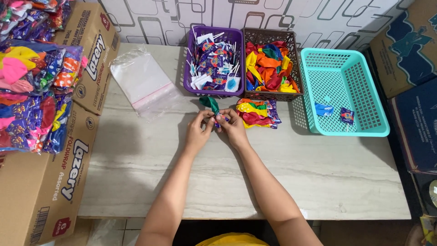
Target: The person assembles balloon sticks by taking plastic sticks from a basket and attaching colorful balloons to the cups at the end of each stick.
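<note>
My left hand point(199, 130) and my right hand point(233, 128) meet over the middle of the marble table point(318, 173). Together they pinch a green balloon point(210, 103) and a small purple-wrapped lollipop point(217, 121), the balloon sticking up from between my fingers. Just right of my right hand lies a small pile of balloons with wrapped lollipops point(257, 113). Behind my hands stand a purple basket point(214, 60) full of wrapped lollipops and a brown basket point(270, 66) full of mixed-colour balloons.
A teal basket point(343, 91) at the right holds two small wrapped pieces. Clear plastic bags point(143, 84) lie at the back left. Cardboard boxes point(59, 150) topped with filled bags of balloons crowd the left edge. Dark boxes point(409, 68) stand at the right.
</note>
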